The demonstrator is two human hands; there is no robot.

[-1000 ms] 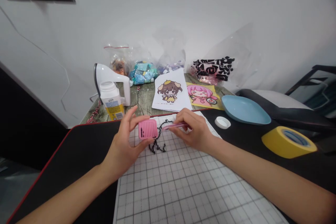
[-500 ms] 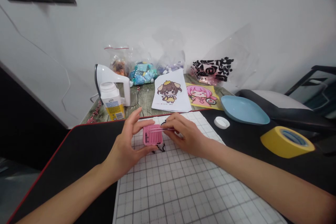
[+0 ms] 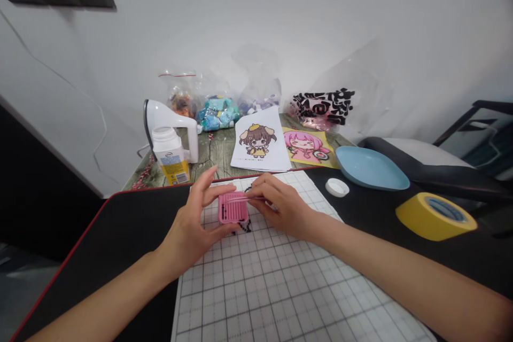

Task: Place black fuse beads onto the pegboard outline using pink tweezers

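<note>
My left hand point(image 3: 196, 214) grips a small pink ridged tray point(image 3: 236, 209) between thumb and fingers, its index finger raised. A few small black beads point(image 3: 223, 212) lie in the tray's grooves at the left, with more near its lower right corner. My right hand point(image 3: 278, 203) pinches a pair of thin tweezers point(image 3: 244, 199), whose tips reach over the tray from the right. Beneath the hands is a white pegboard with a dark grid point(image 3: 260, 278). Rows of black beads point(image 3: 249, 226) on the board show beside the tray, partly hidden by it and my right hand.
Behind the board lie a printed cartoon sheet point(image 3: 262, 155) and a yellow picture point(image 3: 298, 157). At left stand a white bottle point(image 3: 166, 144) and a handheld iron point(image 3: 191, 133). To the right are a white cap point(image 3: 337, 187), a blue dish point(image 3: 372, 168) and yellow tape point(image 3: 417, 216). Several bead bags point(image 3: 218, 112) line the wall.
The view has shifted very slightly. Both hands, the tray and the tweezers keep almost the same positions, with the tweezer tips still over the tray.
</note>
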